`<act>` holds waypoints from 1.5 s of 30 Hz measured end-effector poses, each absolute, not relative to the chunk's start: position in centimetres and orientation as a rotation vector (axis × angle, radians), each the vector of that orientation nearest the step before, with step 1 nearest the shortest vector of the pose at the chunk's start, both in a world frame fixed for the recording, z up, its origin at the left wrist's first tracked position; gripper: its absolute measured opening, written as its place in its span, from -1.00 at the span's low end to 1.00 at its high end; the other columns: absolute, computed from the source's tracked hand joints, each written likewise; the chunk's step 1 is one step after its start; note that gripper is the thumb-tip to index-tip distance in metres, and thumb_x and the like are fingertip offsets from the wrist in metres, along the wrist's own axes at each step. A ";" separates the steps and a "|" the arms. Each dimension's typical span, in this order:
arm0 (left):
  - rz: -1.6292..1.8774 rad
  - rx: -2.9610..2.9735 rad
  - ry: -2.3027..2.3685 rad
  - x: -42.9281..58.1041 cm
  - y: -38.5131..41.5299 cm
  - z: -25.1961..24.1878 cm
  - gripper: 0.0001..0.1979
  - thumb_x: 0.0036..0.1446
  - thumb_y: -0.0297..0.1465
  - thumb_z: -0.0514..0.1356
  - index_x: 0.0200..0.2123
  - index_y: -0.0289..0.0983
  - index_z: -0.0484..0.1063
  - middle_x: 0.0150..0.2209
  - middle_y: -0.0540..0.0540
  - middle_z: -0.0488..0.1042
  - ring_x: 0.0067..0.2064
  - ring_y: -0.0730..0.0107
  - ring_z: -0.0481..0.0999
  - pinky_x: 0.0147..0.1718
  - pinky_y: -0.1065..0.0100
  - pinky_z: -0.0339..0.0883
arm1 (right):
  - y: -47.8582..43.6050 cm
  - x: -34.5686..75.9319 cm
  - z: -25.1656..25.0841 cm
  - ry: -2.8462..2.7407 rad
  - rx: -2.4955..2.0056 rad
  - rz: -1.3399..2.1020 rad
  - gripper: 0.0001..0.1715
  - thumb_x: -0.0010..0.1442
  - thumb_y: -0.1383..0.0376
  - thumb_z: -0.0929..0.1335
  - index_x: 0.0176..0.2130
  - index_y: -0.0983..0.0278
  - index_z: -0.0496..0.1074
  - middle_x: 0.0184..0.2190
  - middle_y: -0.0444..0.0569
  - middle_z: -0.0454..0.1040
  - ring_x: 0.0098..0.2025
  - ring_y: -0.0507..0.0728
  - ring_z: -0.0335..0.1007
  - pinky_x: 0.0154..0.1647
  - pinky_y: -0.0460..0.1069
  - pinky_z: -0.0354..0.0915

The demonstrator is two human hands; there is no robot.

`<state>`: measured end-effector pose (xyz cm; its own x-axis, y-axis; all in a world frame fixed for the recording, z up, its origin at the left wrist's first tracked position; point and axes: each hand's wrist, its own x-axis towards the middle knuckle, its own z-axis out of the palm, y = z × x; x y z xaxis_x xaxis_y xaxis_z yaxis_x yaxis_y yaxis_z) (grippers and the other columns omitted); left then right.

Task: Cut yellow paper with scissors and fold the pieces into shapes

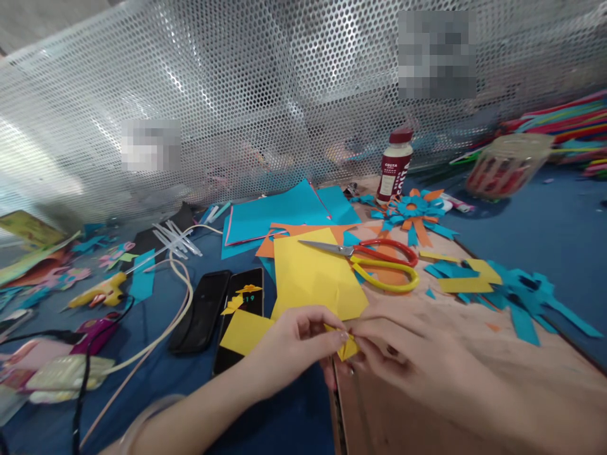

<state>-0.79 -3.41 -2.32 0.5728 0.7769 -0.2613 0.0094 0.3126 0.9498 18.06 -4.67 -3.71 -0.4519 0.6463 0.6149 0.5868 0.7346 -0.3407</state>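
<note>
A small folded piece of yellow paper (pixel 348 349) is pinched between both hands near the table's front edge. My left hand (pixel 303 338) grips it from the left with thumb and fingers. From the right, the fingers of my right hand (pixel 403 344) close on its other side, partly hiding it. Just beyond lies a larger yellow sheet (pixel 303 268), with scissors (pixel 353 250) resting on it, one handle red and the other yellow. A yellow paper square (pixel 246 332) lies left of my left hand, and small yellow paper flowers (pixel 233 306) rest on a phone (pixel 258 278).
Blue sheets (pixel 275 212) lie behind on an orange one. At left are a black phone (pixel 202 309), a yellow glue gun (pixel 102 292) and cables. A Costa bottle (pixel 395 165), a blue-orange paper flower (pixel 412 212) and blue scraps (pixel 526 297) are at right. A perforated metal screen (pixel 284 95) stands behind.
</note>
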 end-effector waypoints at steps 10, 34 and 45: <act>0.565 1.132 0.844 -0.8 -3.3 -2.3 -0.82 0.09 -0.35 0.17 -0.43 -0.38 0.36 -0.52 -0.06 0.45 -0.58 0.53 0.47 -0.63 0.55 0.34 | -4.5 18.1 -3.7 -2.263 -0.869 0.012 -0.77 0.17 0.42 0.20 -0.39 0.22 0.39 -0.51 -0.15 0.41 -0.53 0.00 0.27 -0.60 -0.08 0.08; 0.653 1.219 0.922 -0.9 -3.2 -2.3 -0.78 0.07 -0.29 0.19 -0.42 -0.37 0.34 -0.47 -0.08 0.45 -0.51 0.49 0.46 -0.60 0.49 0.38 | -4.7 18.0 -2.0 -2.141 -1.024 0.296 -0.82 0.13 0.44 0.25 -0.38 0.25 0.43 -0.48 -0.11 0.42 -0.53 -0.03 0.26 -0.56 -0.13 0.15; 0.660 1.336 1.002 -0.8 -3.2 -2.3 -0.76 0.07 -0.26 0.16 -0.41 -0.35 0.35 -0.47 -0.07 0.44 -0.51 0.50 0.44 -0.56 0.46 0.37 | -4.7 17.6 -3.2 -2.091 -1.215 0.717 -0.82 0.16 0.39 0.25 -0.42 0.23 0.40 -0.61 -0.20 0.32 -0.59 -0.04 0.15 -0.62 -0.14 0.07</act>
<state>-0.78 -3.20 -2.32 0.4540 0.8662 -0.2090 0.1494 0.1573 0.9762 17.64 -4.70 -3.22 -0.3934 0.8895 0.2325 0.5598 0.4324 -0.7069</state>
